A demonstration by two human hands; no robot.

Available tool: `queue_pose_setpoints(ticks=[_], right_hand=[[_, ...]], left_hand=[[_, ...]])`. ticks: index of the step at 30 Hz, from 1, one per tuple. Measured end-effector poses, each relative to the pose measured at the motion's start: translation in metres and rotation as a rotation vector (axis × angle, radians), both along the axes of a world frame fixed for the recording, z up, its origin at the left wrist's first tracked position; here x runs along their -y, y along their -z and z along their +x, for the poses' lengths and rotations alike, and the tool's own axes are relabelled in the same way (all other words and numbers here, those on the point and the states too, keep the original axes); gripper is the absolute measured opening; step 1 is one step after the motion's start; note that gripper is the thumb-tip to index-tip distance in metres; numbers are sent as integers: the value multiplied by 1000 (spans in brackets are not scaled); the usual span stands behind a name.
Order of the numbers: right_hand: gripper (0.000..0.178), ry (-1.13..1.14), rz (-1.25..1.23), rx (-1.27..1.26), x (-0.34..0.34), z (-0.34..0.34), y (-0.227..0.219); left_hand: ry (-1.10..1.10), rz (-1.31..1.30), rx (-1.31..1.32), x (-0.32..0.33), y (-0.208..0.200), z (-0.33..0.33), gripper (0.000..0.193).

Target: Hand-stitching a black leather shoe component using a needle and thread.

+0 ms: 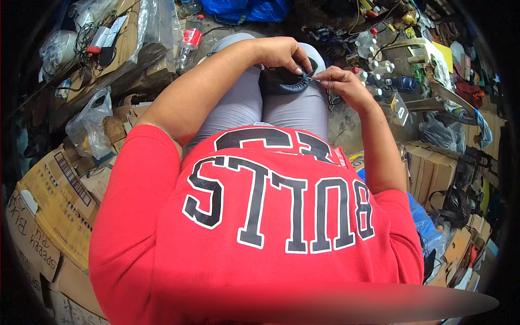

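A dark blue shoe (293, 86) with a row of stitches along its curved rim rests on my lap, over the grey trousers (233, 103). My left hand (286, 54) is closed on its far edge, thumb and fingers bent over the rim. From the right, my right hand (341, 85) reaches to the same rim. Its thumb and forefinger are pinched on a thin strand (314, 78) at the shoe's right end; whether a needle is there is too small to tell. Part of the shoe lies hidden under my left fingers.
A clear bottle with a red label (192, 37) stands beyond my left forearm. Several bottles (374, 67) crowd the right of my knees. Cardboard boxes (57, 189) and a clear plastic bag (92, 124) lie at left; more cartons (428, 168) and a blue sheet (425, 225) at right.
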State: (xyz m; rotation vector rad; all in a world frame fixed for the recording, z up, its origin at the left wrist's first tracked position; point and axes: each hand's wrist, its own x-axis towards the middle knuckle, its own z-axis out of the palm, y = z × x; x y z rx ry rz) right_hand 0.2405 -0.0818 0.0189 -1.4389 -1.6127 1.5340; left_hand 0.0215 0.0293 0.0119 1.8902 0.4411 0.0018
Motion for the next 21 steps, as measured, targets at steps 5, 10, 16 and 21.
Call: queue_pose_setpoints(ticks=[5,10,16,21], right_hand=[[19,62,46,25,1,-13,0],[18,91,406,312,12,-37,-15],[24,150,518,425,37,-49,-16],[30,149,820,686,51,-65,-4]], left_hand=[[-68,-34,-62,2,-4,1,28],[-313,368,98,5,-5,-9,25],[-517,418,189,48,-10,-53,28],[-521,576,184,72,-1,-58,17]])
